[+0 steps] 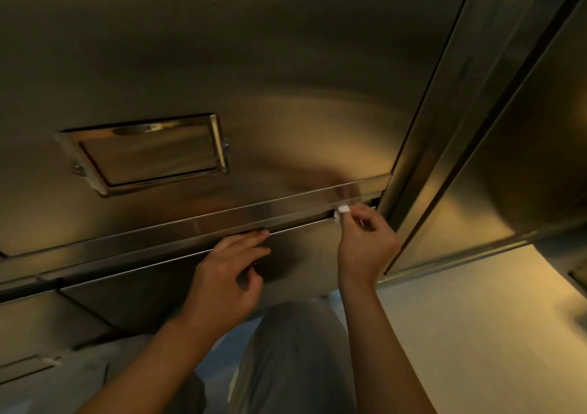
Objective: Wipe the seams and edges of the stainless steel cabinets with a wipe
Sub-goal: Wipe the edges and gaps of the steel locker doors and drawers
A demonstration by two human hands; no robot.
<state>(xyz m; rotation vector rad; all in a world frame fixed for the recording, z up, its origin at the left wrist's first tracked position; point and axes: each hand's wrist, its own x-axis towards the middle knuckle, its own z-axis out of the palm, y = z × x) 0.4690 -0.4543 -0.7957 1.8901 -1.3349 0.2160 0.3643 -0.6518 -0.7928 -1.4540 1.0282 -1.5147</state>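
**Wipe worked into the bottom seam of the steel door**

Right hand point(365, 242) raised to the dark horizontal seam point(298, 220) under the brushed stainless steel cabinet door point(254, 80), fingertips pinching a small folded white wipe point(341, 212) and pressing it into the gap near the door's right corner. Folded small, probably to fit the narrow slot. Left hand point(228, 274) further left along the same seam, fingers extended against the lower lip, thumb loose, nothing held; likely bracing. Recessed chrome rectangular pull handle point(149, 153) above, untouched. Wipe's depth inside the gap hard to judge.
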